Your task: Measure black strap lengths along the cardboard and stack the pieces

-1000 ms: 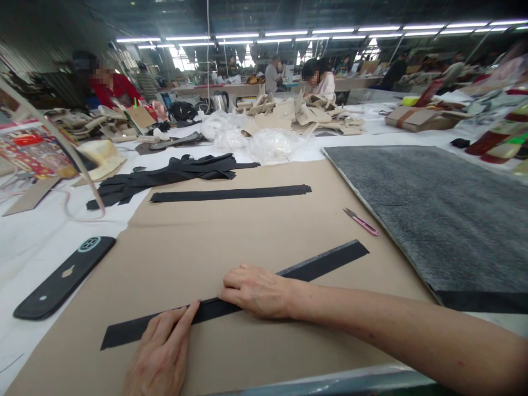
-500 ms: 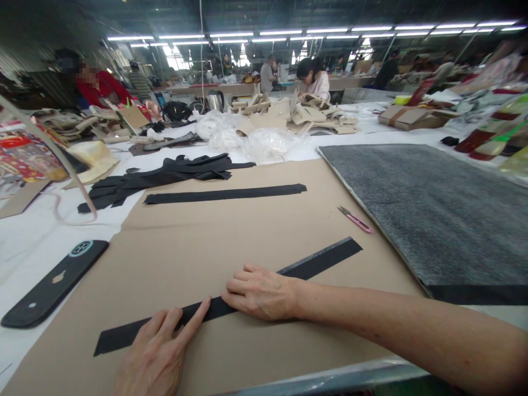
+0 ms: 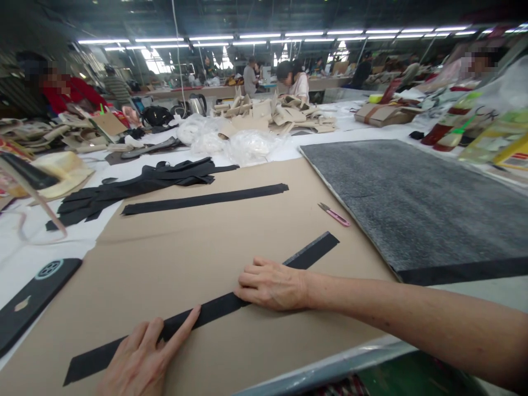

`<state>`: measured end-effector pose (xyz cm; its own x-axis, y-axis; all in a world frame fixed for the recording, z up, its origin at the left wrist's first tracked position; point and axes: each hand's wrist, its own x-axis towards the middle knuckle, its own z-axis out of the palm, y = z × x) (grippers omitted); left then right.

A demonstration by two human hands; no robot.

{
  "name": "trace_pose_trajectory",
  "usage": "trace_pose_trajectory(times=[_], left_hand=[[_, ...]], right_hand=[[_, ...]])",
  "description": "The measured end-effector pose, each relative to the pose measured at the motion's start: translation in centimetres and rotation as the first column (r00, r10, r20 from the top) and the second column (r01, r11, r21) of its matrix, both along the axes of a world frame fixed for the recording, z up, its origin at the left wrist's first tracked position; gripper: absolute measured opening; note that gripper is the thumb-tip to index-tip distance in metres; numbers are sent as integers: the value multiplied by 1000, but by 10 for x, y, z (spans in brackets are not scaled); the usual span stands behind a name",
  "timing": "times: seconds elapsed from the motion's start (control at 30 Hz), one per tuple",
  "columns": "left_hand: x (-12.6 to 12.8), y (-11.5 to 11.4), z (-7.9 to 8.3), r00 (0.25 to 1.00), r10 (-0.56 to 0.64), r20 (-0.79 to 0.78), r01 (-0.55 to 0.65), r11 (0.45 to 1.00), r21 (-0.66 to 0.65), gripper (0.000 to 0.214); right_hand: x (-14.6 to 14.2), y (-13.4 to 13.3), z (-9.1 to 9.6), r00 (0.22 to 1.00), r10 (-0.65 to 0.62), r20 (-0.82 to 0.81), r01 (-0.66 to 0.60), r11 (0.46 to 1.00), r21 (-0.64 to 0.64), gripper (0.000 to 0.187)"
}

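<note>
A long black fabric strip [image 3: 220, 309] lies slantwise across brown paper, with a greyish band along its upper edge at the right end. My left hand [image 3: 142, 352] rests on its left part, index finger stretched out and pressing, fingers apart. Further right, my right hand [image 3: 270, 284] has its fingers curled and pinched at the strip's upper side; the fingertips are partly hidden. Beyond my hands lies a second black strip [image 3: 206, 199], apparently several layers stacked. Pink-handled thread snips [image 3: 335, 214] lie right of it.
At the right is a dark grey fibrous sheet [image 3: 421, 203] on a board. A heap of black strips [image 3: 140, 187] lies back left, near a phone [image 3: 35, 300]. Clear plastic bags [image 3: 251, 144] and beige cut pieces [image 3: 284, 115] sit further back. Several people work beyond.
My right hand has slid rightward along the strip, widening the gap to my left hand, which keeps pressing. The view has shifted, so the surroundings appear further left.
</note>
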<state>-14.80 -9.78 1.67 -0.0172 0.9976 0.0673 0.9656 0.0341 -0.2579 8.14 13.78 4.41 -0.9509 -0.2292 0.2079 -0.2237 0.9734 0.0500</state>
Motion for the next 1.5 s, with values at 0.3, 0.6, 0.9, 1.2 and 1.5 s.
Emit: trace_pose_trajectory(times=[0.3, 0.6, 0.9, 1.2, 1.5], left_hand=[[60, 55, 11, 944, -257, 206, 174, 920, 350, 46], [83, 68, -8, 938, -307, 162, 243, 914, 324, 46], [88, 72, -3, 970, -235, 67, 217, 954, 205, 68], [93, 76, 4, 981, -189, 40, 183, 975, 125, 76], [88, 76, -1, 973, -231, 23, 227, 966, 124, 78]], right_hand=[[3, 0, -7, 998, 2, -58, -1, 1000, 9, 17], [17, 10, -8, 999, -3, -39, 2, 1000, -6, 17], [44, 26, -9, 999, -25, -41, 26, 1000, 14, 18], [61, 35, -12, 997, -46, -56, 48, 998, 35, 18], [85, 43, -7, 996, -87, -33, 89, 994, 64, 22]])
